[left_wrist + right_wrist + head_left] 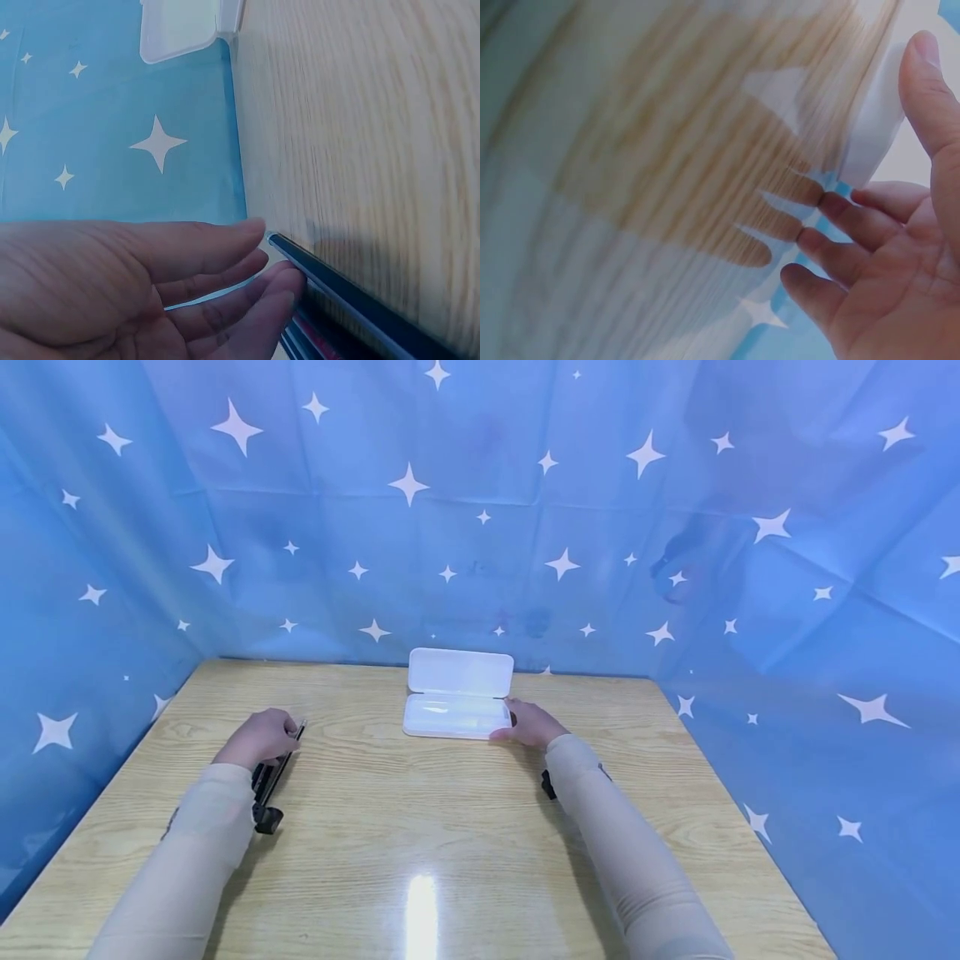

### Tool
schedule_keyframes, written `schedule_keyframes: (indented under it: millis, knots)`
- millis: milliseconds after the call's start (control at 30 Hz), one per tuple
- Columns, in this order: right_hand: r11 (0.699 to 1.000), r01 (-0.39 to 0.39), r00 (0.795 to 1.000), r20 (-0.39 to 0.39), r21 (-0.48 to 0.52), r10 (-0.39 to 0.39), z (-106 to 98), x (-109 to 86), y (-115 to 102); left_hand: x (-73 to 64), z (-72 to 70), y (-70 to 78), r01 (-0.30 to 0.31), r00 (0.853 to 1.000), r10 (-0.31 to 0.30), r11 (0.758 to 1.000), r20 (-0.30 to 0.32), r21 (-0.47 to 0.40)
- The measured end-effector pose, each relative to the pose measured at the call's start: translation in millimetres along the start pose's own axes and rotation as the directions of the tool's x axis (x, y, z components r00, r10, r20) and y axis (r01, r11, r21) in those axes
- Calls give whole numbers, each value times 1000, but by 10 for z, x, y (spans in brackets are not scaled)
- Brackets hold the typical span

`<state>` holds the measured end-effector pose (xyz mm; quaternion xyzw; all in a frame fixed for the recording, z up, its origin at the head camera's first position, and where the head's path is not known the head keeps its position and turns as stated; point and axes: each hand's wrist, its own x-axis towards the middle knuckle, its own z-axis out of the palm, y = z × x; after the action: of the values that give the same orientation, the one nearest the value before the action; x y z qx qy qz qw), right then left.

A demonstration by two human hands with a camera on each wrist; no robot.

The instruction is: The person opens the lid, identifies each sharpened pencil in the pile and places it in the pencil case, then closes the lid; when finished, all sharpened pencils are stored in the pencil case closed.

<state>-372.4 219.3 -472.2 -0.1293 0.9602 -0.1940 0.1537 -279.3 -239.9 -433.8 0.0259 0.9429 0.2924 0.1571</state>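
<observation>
My left hand (262,739) is at the left of the table, over several slim dark pen-like sticks (337,289), one with a reddish stripe. In the left wrist view the thumb is held apart from the loosely bent fingers, and the fingertips are right at the nearest stick. A white pencil case (450,717) lies with its lid (461,672) raised at the back middle of the table. My right hand (528,724) is at the case's right end, thumb by the front corner. Its fingers (862,225) are spread, fingertips close to the tabletop.
The light wood table (420,810) is glossy and mirrors the right fingers. A blue curtain (480,535) with white stars hangs behind it and along both sides. Small black devices (267,818) sit at both wrists.
</observation>
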Motion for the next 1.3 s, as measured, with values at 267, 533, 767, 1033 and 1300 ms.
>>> schedule_keyframes:
  millis: [267,533,767,1033,1300]
  knots:
    - [1000,8,1000,4,-26,-8,-1,12,14,42,97,20,10,1000,-10,1000,1,26]
    - [1000,12,1000,7,-13,-12,14,-19,16,91,158,45,21,999,-23,998,28,63]
    - [1000,15,1000,0,-21,-15,6,-5,14,94,131,20,11,999,-12,1000,42,12]
    - [999,38,999,-5,8,-38,-20,-44,-32,91,-42,-54,29,995,-5,973,104,-230]
    - [999,39,999,10,-6,-39,-33,-28,-22,102,-4,-54,67,990,-29,956,135,-285]
